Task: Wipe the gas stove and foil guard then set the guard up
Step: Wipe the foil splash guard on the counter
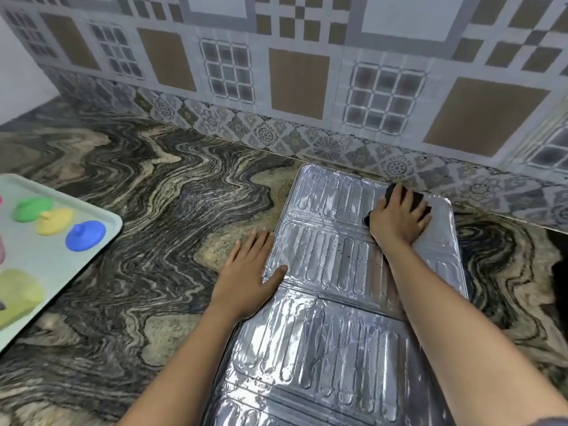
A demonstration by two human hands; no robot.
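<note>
tray (92,207) at the counter's (153,210) left edge. left hand (249,272), fingers together, rests flat on the left edge of the foil guard (325,265) lying right of centre; right hand (399,216), fingers spread, presses a dark cloth (392,189) on its far-right corner

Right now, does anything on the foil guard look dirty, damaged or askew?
Yes: dark specks dot the middle panel of the foil guard, beside the right forearm; that part looks unwiped. The right hand presses a dark cloth at the far corner, and the left hand rests on the left edge. No tears show.
</note>
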